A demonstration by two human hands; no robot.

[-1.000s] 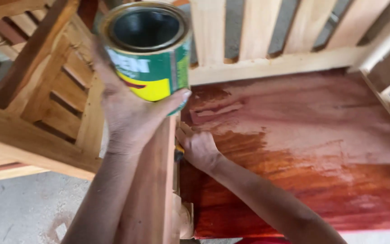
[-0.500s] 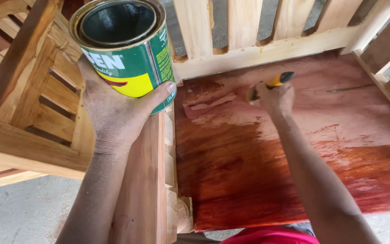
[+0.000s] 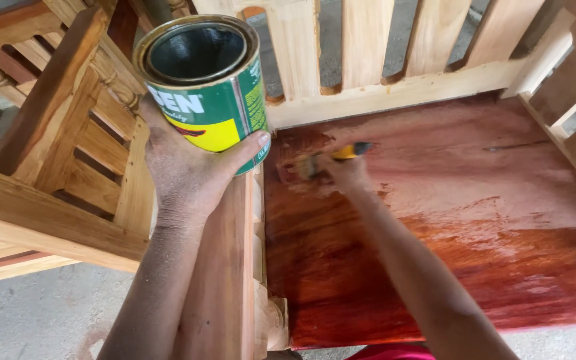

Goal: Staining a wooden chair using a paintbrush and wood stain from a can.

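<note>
My left hand [image 3: 188,173] grips an open green and yellow tin can [image 3: 205,87] from below, holding it upright above the wooden armrest [image 3: 225,267]. The can's inside looks dark. My right hand [image 3: 341,175] is closed on a paintbrush with a yellow handle [image 3: 349,152]; its bristles touch the far left part of the wooden chair seat [image 3: 475,220]. The seat is wet reddish brown in front and on the left, paler pink toward the back right.
A backrest of pale unstained slats [image 3: 361,47] stands behind the seat, with a side rail [image 3: 568,107] on the right. Another bare wooden chair [image 3: 55,173] sits close on the left. Grey concrete floor [image 3: 48,313] lies below.
My right hand swept the brush from the seat's left edge toward the middle back, then returned left. The can shifted slightly right in view.
</note>
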